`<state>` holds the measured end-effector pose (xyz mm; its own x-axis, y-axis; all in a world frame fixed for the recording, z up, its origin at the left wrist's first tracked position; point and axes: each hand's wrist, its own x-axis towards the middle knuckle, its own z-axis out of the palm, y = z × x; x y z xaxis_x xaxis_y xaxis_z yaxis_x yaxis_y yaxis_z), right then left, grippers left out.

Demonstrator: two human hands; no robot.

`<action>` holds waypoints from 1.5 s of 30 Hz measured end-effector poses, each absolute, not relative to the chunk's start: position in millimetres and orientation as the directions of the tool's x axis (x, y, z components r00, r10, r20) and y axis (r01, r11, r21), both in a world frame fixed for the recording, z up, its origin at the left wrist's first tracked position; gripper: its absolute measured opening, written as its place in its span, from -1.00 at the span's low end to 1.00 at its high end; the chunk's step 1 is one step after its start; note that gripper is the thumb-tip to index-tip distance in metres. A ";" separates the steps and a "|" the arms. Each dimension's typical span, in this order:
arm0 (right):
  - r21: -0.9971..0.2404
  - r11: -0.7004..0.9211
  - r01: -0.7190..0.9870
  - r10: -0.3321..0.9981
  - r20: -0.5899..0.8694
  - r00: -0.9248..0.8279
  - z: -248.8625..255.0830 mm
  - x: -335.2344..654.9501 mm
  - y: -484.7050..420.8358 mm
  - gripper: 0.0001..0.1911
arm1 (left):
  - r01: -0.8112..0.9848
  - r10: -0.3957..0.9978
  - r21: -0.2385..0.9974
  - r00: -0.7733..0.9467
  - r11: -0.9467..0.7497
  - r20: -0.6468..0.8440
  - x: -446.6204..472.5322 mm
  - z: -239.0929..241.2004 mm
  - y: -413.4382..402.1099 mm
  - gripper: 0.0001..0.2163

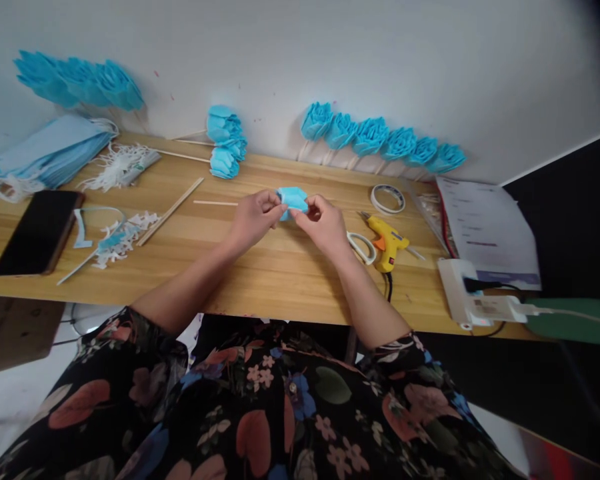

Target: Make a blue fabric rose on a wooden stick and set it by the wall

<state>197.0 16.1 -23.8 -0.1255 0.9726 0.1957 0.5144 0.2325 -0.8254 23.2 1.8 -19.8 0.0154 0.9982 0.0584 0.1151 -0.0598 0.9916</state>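
Both hands meet over the middle of the wooden table, pinching a small blue fabric flower between them. My left hand grips its left side with thumb and fingertips. On the right side, the thumb and fingers of my right hand are closed on its edge. A thin wooden stick runs leftward from behind my left hand; whether it joins the flower is hidden. Close to my right wrist lie scissors with pale handles, partly covered, and a yellow glue gun.
Finished blue flowers on sticks lean along the wall. At left are blue face masks, white ear loops, a black phone and loose sticks. Rightward are a tape roll, printed paper and a power strip.
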 end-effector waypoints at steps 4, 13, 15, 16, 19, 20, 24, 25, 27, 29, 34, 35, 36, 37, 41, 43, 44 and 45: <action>-0.808 0.222 0.546 0.975 0.183 -0.126 -24.4 196.2 15.4 -0.76 | 0.135 0.997 0.989 0.035 -0.068 0.064 24.4 -20.5 0.4 -0.84; -0.898 0.249 0.362 0.955 0.166 -0.246 -26.7 207.2 26.7 -0.89 | 0.036 0.998 0.999 0.048 0.027 -0.028 19.7 -19.1 4.9 -0.81; -0.895 0.248 0.370 0.957 0.167 -0.238 -24.8 208.3 26.8 -0.94 | 0.004 0.999 0.999 0.036 0.033 -0.033 18.5 -18.9 6.0 -0.81; -0.884 0.258 0.389 0.960 0.188 -0.210 -23.0 208.1 25.4 -0.90 | -0.009 0.999 0.999 0.023 0.032 -0.031 17.8 -19.0 6.6 -0.81; -0.814 0.332 0.477 0.936 0.348 -0.058 -15.8 203.7 15.2 -0.80 | -0.028 0.999 0.999 -0.029 0.022 -0.022 16.3 -19.7 7.9 -0.80; -0.782 0.362 0.507 0.915 0.403 -0.031 -13.7 201.5 10.7 -0.83 | -0.028 0.999 0.999 -0.039 0.019 -0.020 16.4 -20.0 8.0 -0.80; -0.663 0.474 0.579 0.869 0.458 -0.187 -12.4 194.1 -1.8 -0.86 | -0.039 0.999 0.999 -0.027 0.019 -0.021 19.5 -20.9 6.5 -0.81; -0.646 0.484 0.590 0.867 0.446 -0.223 -13.5 193.4 -2.5 -0.85 | -0.046 1.000 0.999 -0.014 0.021 -0.022 20.6 -20.9 5.9 -0.82; -0.633 0.480 0.607 0.871 0.427 -0.243 -16.0 193.4 -1.4 -0.84 | -0.057 1.000 0.998 0.014 0.027 -0.026 22.2 -20.6 4.8 -0.82; -0.633 0.470 0.616 0.876 0.420 -0.237 -17.7 194.5 0.9 -0.85 | -0.064 0.999 0.997 0.034 0.034 -0.031 22.9 -20.1 4.3 -0.82; -0.626 0.446 0.640 0.888 0.397 -0.230 -18.9 195.0 3.5 -0.89 | -0.051 0.998 0.998 0.045 0.042 -0.040 22.7 -19.3 4.4 -0.83; -0.626 0.439 0.644 0.892 0.391 -0.227 -19.1 194.6 3.5 -0.90 | -0.046 0.998 0.998 0.042 0.042 -0.040 22.8 -19.4 4.2 -0.83; -0.627 0.433 0.648 0.895 0.386 -0.225 -19.4 194.2 3.5 -0.91 | -0.041 0.999 0.998 0.037 0.040 -0.039 23.1 -19.5 4.0 -0.83; -0.626 0.430 0.650 0.896 0.383 -0.224 -19.8 193.8 3.5 -0.92 | -0.037 0.999 0.999 0.034 0.036 -0.035 23.5 -19.6 3.7 -0.83; -0.606 0.429 0.669 0.892 0.401 -0.209 -21.9 192.8 3.6 -0.90 | -0.028 0.999 0.999 0.034 0.025 -0.024 26.3 -20.1 1.9 -0.80; -0.593 0.424 0.685 0.891 0.408 -0.198 -22.7 192.5 3.5 -0.89 | -0.025 0.999 0.999 0.039 0.032 -0.031 28.1 -20.1 1.2 -0.79; -0.588 0.419 0.692 0.892 0.408 -0.194 -23.1 192.4 3.5 -0.89 | -0.023 0.999 0.999 0.039 0.037 -0.036 28.9 -20.0 0.9 -0.78; -0.584 0.415 0.698 0.893 0.408 -0.189 -23.3 192.2 3.4 -0.89 | -0.020 0.999 0.999 0.037 0.041 -0.040 29.5 -19.9 0.7 -0.78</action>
